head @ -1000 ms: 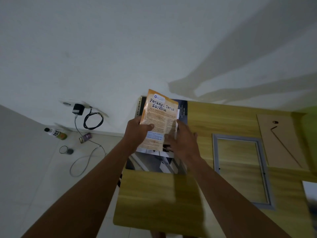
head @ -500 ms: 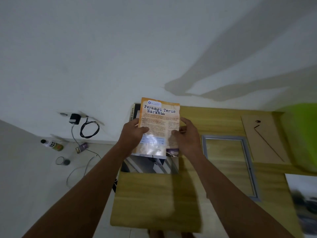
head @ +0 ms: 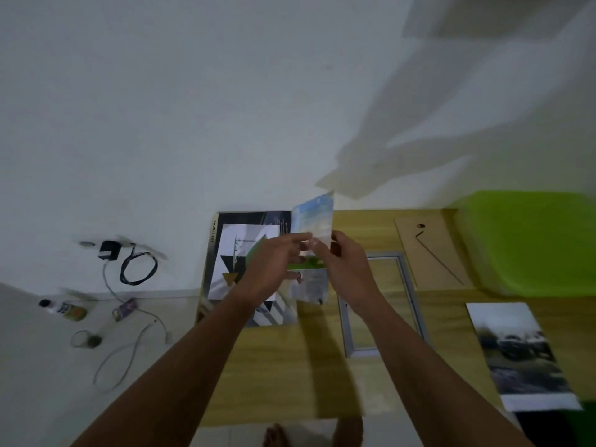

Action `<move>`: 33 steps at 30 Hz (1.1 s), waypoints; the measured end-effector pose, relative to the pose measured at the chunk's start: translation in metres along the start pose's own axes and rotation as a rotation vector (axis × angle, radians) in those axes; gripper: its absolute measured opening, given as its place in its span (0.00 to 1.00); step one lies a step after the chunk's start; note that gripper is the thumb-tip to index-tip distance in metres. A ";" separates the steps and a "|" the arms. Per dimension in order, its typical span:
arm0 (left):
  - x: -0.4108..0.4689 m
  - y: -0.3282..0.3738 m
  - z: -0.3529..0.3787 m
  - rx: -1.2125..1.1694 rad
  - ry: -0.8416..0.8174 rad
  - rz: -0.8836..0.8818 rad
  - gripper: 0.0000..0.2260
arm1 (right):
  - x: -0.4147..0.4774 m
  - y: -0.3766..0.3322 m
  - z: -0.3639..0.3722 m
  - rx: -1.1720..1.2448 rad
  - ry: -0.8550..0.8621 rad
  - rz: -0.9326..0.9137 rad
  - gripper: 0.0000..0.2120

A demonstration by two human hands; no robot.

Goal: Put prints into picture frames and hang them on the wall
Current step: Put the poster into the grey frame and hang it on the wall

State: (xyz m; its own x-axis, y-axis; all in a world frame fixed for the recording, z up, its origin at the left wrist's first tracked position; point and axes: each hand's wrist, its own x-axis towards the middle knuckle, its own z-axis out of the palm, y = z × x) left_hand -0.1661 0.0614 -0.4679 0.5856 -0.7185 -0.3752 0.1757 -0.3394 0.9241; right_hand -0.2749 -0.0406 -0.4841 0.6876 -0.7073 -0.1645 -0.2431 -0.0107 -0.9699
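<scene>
Both my hands hold a small print [head: 314,217] upright above the wooden table [head: 283,382]. Its blue and green side faces me, blurred by motion. My left hand [head: 274,269] pinches the print's left edge and my right hand [head: 346,269] grips its right side. Just right of my right hand an empty silver picture frame [head: 410,287] lies flat on the table. Its brown backing board [head: 429,253] lies further right. A stack of prints [head: 240,250] with a black-and-white geometric sheet on top lies under my left hand.
A dark landscape photo print [head: 522,356] lies at the table's right edge, and a bright green object [head: 532,246] sits at the back right. On the floor to the left are a charger with a looped cable [head: 129,262], a small bottle [head: 66,309] and a glass [head: 85,339]. The white wall rises behind the table.
The print has been turned over: its orange text side faced me before, now a blue and green side shows. My view has shifted right, bringing the landscape print into view.
</scene>
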 end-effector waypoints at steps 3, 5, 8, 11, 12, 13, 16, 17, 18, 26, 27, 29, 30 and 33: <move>0.002 -0.011 0.017 0.243 0.133 0.126 0.19 | -0.008 0.007 -0.024 -0.059 0.085 -0.026 0.10; 0.002 -0.015 0.026 0.260 0.218 0.134 0.22 | -0.013 0.015 -0.040 -0.024 0.092 0.008 0.13; 0.005 -0.023 0.042 0.127 0.201 0.020 0.32 | -0.020 0.027 -0.068 0.017 0.082 0.029 0.20; 0.007 -0.038 0.061 0.056 0.134 -0.061 0.35 | -0.028 0.045 -0.092 0.047 0.083 0.043 0.32; 0.007 -0.044 0.068 0.053 0.133 -0.071 0.35 | -0.030 0.053 -0.099 0.036 0.089 0.041 0.34; 0.007 -0.048 0.076 0.065 0.143 -0.073 0.34 | -0.032 0.060 -0.106 0.009 0.095 0.039 0.35; 0.008 -0.063 0.100 0.123 0.180 -0.069 0.34 | -0.035 0.087 -0.126 -0.107 0.104 0.057 0.36; 0.008 -0.067 0.108 0.144 0.187 -0.075 0.34 | -0.036 0.096 -0.133 -0.116 0.100 0.067 0.36; 0.008 -0.073 0.115 0.171 0.198 -0.076 0.34 | -0.037 0.104 -0.139 -0.121 0.095 0.074 0.36; 0.016 -0.103 0.154 0.459 0.250 0.036 0.28 | -0.033 0.153 -0.167 -0.273 0.028 0.073 0.30; 0.018 -0.105 0.155 0.487 0.255 0.061 0.27 | -0.032 0.156 -0.167 -0.298 0.029 0.064 0.29; 0.024 -0.109 0.155 0.559 0.269 0.092 0.25 | -0.027 0.162 -0.166 -0.377 0.031 0.043 0.29; 0.027 -0.110 0.154 0.605 0.280 0.099 0.24 | -0.023 0.164 -0.165 -0.459 0.027 0.036 0.30; 0.027 -0.115 0.149 0.820 0.307 0.165 0.25 | -0.020 0.162 -0.163 -0.758 0.017 0.019 0.36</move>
State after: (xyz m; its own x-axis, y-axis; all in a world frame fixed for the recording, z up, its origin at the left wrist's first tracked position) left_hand -0.2885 -0.0097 -0.5953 0.7600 -0.6426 -0.0975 -0.4826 -0.6584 0.5776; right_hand -0.4392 -0.1432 -0.6088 0.6695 -0.7229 -0.1708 -0.6625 -0.4771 -0.5775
